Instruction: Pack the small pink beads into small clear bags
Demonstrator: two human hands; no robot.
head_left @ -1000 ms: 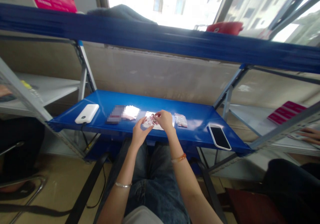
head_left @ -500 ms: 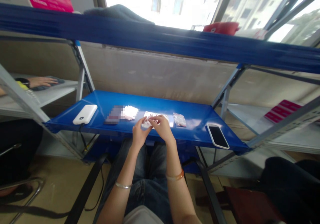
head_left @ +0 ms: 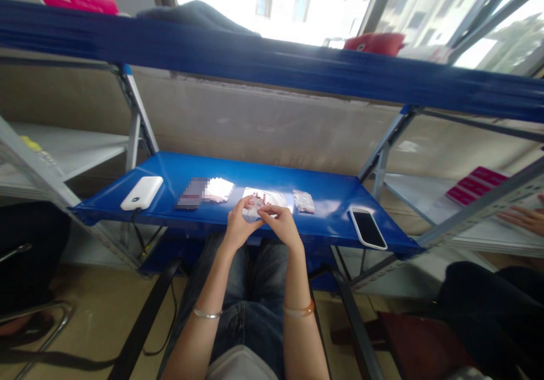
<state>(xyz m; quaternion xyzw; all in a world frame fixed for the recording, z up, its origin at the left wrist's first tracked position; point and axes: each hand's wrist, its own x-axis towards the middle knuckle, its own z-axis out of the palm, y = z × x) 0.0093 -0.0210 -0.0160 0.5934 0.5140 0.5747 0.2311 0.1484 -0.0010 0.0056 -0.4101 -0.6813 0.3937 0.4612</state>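
Note:
My left hand (head_left: 238,225) and my right hand (head_left: 284,225) are close together over the front edge of the blue shelf (head_left: 250,167). Thumb and fingers of the left are curled in a pinch; whatever they hold is too small to name. The right hand's fingertips are pressed together near the left thumb, and their contents cannot be made out either. Just beyond the fingers lies a white sheet or bag (head_left: 277,198) with small reddish pieces (head_left: 264,197) on it, partly hidden by my hands. To its right is a clear bag of small pieces (head_left: 303,201).
Left of my hands lie a fan of white cards (head_left: 220,189), a blurred-out dark item (head_left: 191,193) and a white device (head_left: 141,192) with a cable. A phone (head_left: 368,228) rests at right. Another person's hand (head_left: 525,218) shows at far right. A blue beam (head_left: 272,65) crosses above.
My hands have shifted slightly, with the right fingers lower and more of the reddish pieces showing. Another person's hand has left the left shelf; one has appeared at far right.

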